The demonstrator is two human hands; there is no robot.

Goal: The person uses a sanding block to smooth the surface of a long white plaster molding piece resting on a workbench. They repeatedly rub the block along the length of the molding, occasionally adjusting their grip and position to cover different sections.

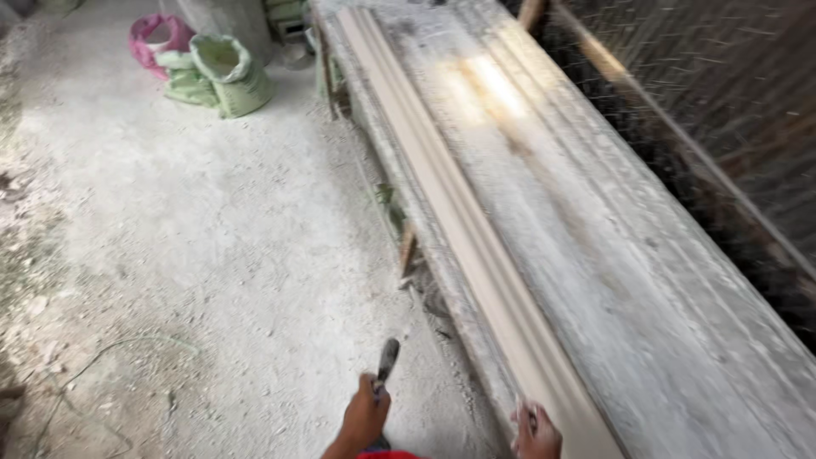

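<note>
A long pale moulded strip (pixel 459 212) lies lengthwise near the left edge of a dusty workbench (pixel 612 255). My right hand (pixel 535 432) rests on the strip's near end at the bottom of the view, fingers curled against it. My left hand (pixel 367 415) hangs over the floor left of the bench, closed around the handle of a small dark tool (pixel 388 359) that points up and away. Whether it is a brush or a scraper, I cannot tell.
The floor (pixel 187 238) is grey and powdery with dust. Green sacks (pixel 223 72) and a pink bag (pixel 157 38) sit at the far end. A thin cable (pixel 119 348) curls across the floor at left. A wooden rail (pixel 629 85) and dark wall run right of the bench.
</note>
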